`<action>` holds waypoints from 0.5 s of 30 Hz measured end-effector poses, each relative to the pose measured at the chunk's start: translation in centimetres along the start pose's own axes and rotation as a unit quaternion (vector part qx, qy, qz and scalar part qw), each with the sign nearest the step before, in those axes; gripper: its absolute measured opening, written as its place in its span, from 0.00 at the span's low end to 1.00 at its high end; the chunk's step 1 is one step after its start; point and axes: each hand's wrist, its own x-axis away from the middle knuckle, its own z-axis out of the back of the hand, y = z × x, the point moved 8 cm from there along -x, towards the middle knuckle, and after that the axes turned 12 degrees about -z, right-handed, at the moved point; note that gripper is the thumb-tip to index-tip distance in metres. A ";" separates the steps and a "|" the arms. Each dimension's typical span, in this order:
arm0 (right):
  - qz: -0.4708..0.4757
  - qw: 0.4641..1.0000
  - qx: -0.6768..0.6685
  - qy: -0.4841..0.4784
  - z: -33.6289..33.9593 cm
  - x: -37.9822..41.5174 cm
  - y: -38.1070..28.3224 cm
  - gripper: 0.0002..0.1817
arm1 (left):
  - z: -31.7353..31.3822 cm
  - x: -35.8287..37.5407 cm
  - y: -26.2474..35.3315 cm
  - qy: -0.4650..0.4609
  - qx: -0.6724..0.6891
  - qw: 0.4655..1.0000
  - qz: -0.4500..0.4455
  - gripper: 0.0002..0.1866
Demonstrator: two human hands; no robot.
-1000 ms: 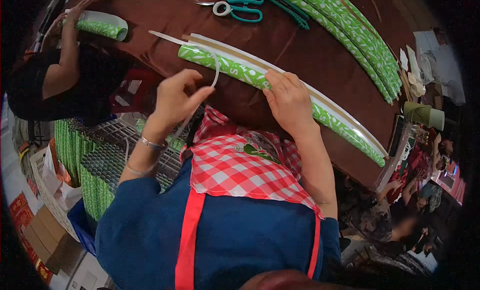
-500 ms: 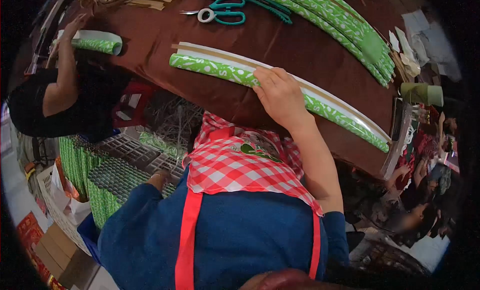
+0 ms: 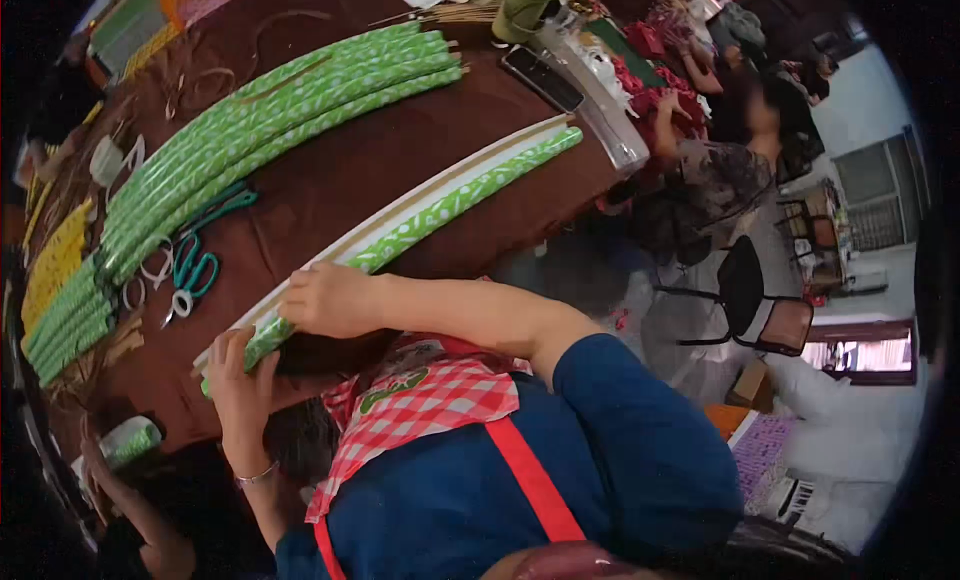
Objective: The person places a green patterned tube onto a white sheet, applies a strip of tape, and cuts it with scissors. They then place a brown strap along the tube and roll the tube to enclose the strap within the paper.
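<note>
A long sheet rolled into a tube, green with white print (image 3: 440, 212), lies on the brown-covered table (image 3: 340, 160). Along its far side runs a white edge with a tan strip. My left hand (image 3: 238, 375) grips the tube near its left end, fingers curled over it. Just to the right, my right hand (image 3: 335, 298) is closed over the same tube, its fingertips at the white edge. Beyond my hands lie teal-handled scissors (image 3: 195, 270) with a white ring on them.
Several finished-looking green tubes (image 3: 290, 90) are stacked across the far side. A phone (image 3: 543, 78) lies by a clear plastic edge at right. Lower left, a co-worker's arm (image 3: 115, 485) reaches to another green roll (image 3: 132, 438). A black chair (image 3: 740, 290) stands right.
My view has swung to the right. My left hand has come up from below the table onto the tube's left end. My right hand has shifted from the tube's middle toward that end.
</note>
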 end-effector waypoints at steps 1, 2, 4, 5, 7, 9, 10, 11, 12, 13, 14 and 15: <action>0.004 1.000 0.016 0.006 0.2 0.0 -0.2 0.11 | -1.1 -0.6 -0.4 -0.040 -0.003 0.999 -0.011 0.20; 0.008 0.999 0.030 0.011 0.0 0.0 -0.3 0.11 | -2.2 -0.8 -0.9 -0.081 -0.008 0.996 -0.020 0.21; 0.030 0.998 0.034 0.039 0.1 0.2 -0.4 0.11 | -3.5 -0.8 -1.1 -0.109 -0.058 0.990 -0.061 0.23; 0.035 0.997 0.052 0.036 -0.2 0.2 -0.4 0.11 | -3.9 -0.9 -1.3 -0.130 -0.085 0.986 -0.054 0.23; 0.037 0.997 0.058 0.043 0.4 0.2 -0.5 0.11 | -4.0 -1.2 -1.3 -0.139 -0.086 0.984 -0.066 0.22; 0.043 0.995 0.070 0.052 0.8 0.2 -0.7 0.11 | -4.0 -1.4 -1.0 -0.154 -0.088 0.981 -0.072 0.21; 0.046 0.993 0.097 0.053 0.2 0.3 -0.7 0.10 | -4.0 -1.5 -1.0 -0.161 -0.074 0.982 -0.069 0.19; 0.046 0.992 0.099 0.057 0.2 0.2 -0.5 0.10 | -4.1 -1.5 -1.2 -0.160 -0.078 0.981 -0.073 0.19; 0.034 0.992 0.112 0.038 0.1 0.1 -0.1 0.10 | -4.3 -1.4 -1.5 -0.162 -0.090 0.980 -0.078 0.20; 0.022 0.992 0.124 0.020 0.0 0.0 0.3 0.10 | -4.4 -1.4 -1.6 -0.165 -0.102 0.978 -0.083 0.20; 0.021 0.992 0.125 0.022 0.4 0.1 0.7 0.10 | -4.3 -1.5 -1.7 -0.165 -0.104 0.977 -0.085 0.20; -0.003 0.991 0.133 -0.024 0.4 0.1 1.8 0.10 | -3.7 -1.8 -1.3 -0.150 -0.108 0.979 -0.092 0.19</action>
